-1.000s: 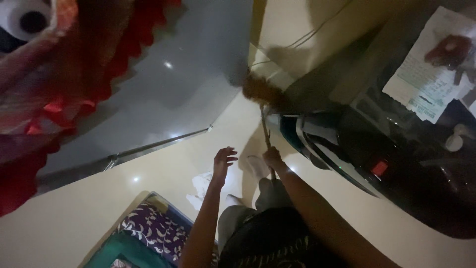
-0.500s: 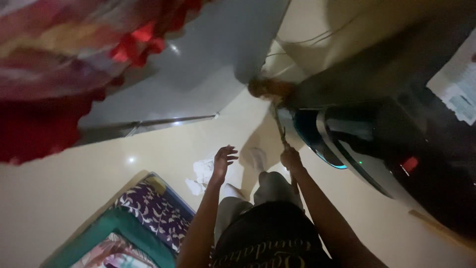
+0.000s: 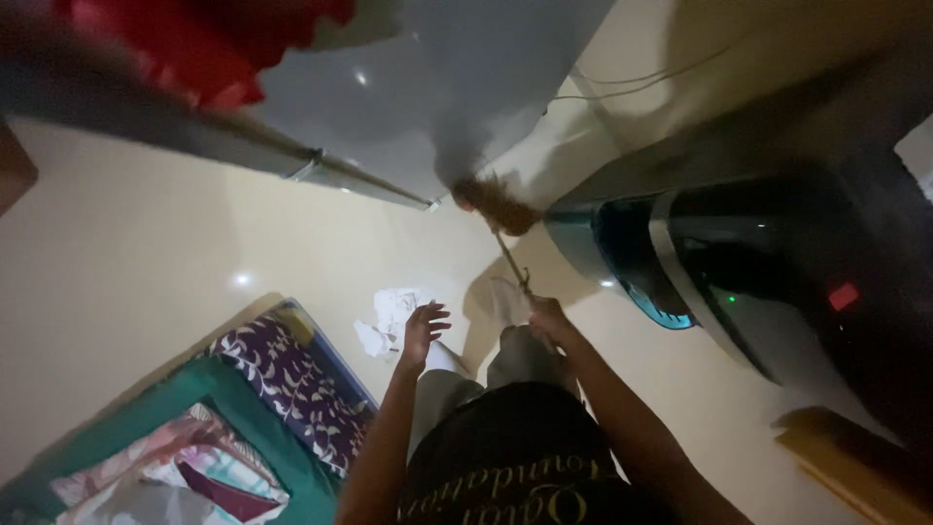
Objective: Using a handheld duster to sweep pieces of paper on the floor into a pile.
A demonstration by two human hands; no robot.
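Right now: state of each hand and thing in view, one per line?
right hand: shut on broom handle
left hand: open, empty, fingers spread
broom: tilted, bristle head on the floor by the appliance
crumpled paper: lying loose on the floor
dark appliance: green and red lights lit

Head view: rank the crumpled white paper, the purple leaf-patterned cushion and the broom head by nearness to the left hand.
From the left hand:
1. Crumpled white paper, on the floor just left of it.
2. Purple leaf-patterned cushion, lower left.
3. Broom head, up ahead by the dark appliance.

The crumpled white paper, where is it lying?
The crumpled white paper lies on the cream floor, just beyond the open left hand, beside the purple patterned mat.
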